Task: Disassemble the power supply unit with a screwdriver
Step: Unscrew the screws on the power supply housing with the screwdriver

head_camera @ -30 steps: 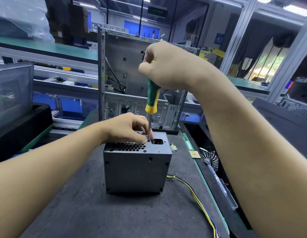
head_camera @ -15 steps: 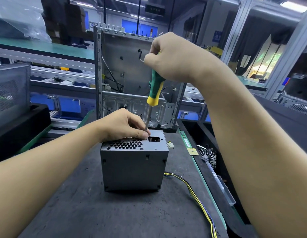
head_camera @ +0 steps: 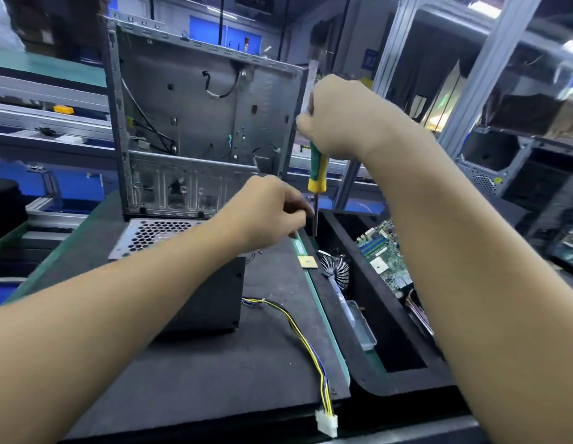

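The power supply unit (head_camera: 214, 299), a black metal box with a honeycomb grille on top, stands on the dark mat at centre left, partly hidden by my left forearm. My right hand (head_camera: 339, 120) grips the green and yellow screwdriver (head_camera: 317, 171) upright, with its tip hanging over the inner edge of the black tray (head_camera: 403, 366), to the right of the unit. My left hand (head_camera: 272, 213) hovers beside the shaft, off the unit, with fingertips pinched together. Anything between them is too small to see.
An open metal computer case (head_camera: 198, 123) stands behind the unit. The tray holds a motherboard (head_camera: 384, 251), a finned fan cooler (head_camera: 336, 267) and a clear plastic box (head_camera: 358, 322). A chip (head_camera: 307, 262) and the unit's yellow-black cable with white connector (head_camera: 326, 423) lie on the mat.
Both hands left the top of the power supply and moved right toward the tray. The screwdriver tip lifted out of the unit's top. My view also turned right.
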Motion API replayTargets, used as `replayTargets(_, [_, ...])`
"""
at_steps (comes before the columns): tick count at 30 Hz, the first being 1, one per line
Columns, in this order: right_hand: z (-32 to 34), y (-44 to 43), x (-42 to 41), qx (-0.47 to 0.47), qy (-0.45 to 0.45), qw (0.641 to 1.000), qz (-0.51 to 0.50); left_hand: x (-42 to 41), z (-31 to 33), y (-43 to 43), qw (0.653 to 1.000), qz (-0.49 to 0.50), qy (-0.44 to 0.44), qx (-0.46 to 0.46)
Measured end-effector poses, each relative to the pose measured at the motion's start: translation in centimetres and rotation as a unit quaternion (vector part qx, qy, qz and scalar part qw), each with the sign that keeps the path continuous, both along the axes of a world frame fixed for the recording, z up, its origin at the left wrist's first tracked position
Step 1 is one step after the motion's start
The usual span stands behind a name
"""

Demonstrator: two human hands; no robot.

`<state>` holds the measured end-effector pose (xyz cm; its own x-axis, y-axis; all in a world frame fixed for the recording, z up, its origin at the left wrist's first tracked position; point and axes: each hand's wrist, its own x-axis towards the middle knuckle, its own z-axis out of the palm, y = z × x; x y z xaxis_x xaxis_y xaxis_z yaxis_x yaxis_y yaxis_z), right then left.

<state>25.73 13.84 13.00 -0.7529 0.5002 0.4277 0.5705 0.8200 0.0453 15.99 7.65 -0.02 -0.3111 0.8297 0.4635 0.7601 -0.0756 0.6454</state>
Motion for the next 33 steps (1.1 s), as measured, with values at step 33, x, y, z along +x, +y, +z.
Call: replayTargets(33, [-4.1, 1.3, 1.2, -0.077, 0.29, 0.939, 0.17, -2.0, 1.7, 0.3, 0.985, 0.062, 0.086, -0.133])
